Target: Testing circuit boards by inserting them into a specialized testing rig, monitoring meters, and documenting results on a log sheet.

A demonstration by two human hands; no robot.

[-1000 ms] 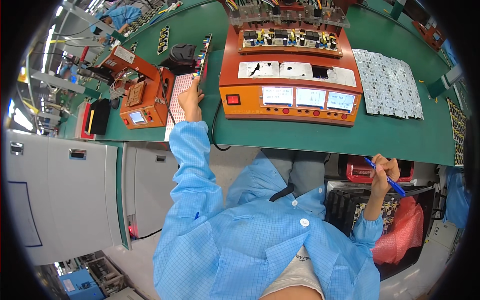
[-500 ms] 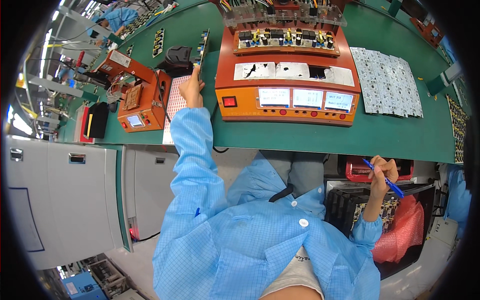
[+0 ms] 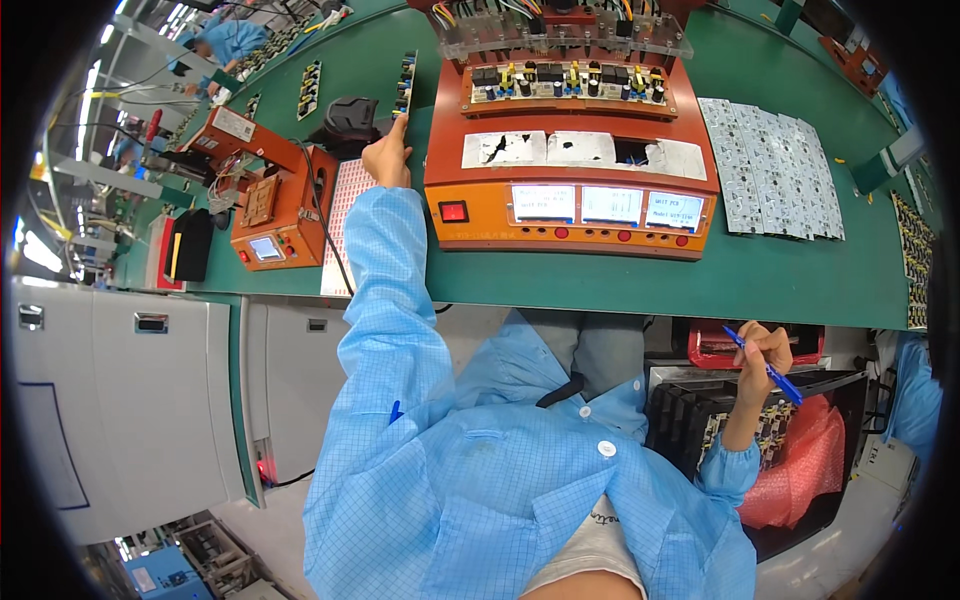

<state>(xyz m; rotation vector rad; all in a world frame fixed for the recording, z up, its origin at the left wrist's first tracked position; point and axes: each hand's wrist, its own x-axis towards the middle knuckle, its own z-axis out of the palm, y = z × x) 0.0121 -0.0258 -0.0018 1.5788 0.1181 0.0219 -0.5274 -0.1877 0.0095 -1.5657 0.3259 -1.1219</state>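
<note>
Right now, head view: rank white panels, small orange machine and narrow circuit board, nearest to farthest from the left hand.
1. Narrow circuit board, at the left hand, by its fingertips.
2. Small orange machine, left of it.
3. White panels, far right.

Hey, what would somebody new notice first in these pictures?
Probably the big orange machine mid-picture on the green bench, with three lit screens across its front. Then perhaps the left hand at the near end of a narrow circuit board left of the machine, and the right hand farther right, holding a blue pen.
</note>
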